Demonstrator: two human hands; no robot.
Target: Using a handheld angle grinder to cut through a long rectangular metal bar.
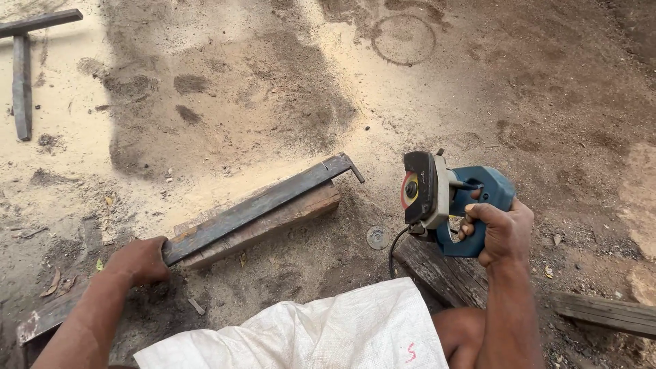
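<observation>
My right hand grips the handle of a blue hand-held cutter with a black blade guard and a yellow-red disc, held up at the right, clear of the wood. Its black cord hangs down below it. My left hand is closed on the near end of a long dark metal bar that lies slanted on a wooden block on the sandy ground. The bar's far end has a small bent tip.
A white woven sack covers my lap. A dark wooden plank lies under the cutter, another plank at the right. A loose round disc rests on the sand. A metal T-shaped piece lies far left.
</observation>
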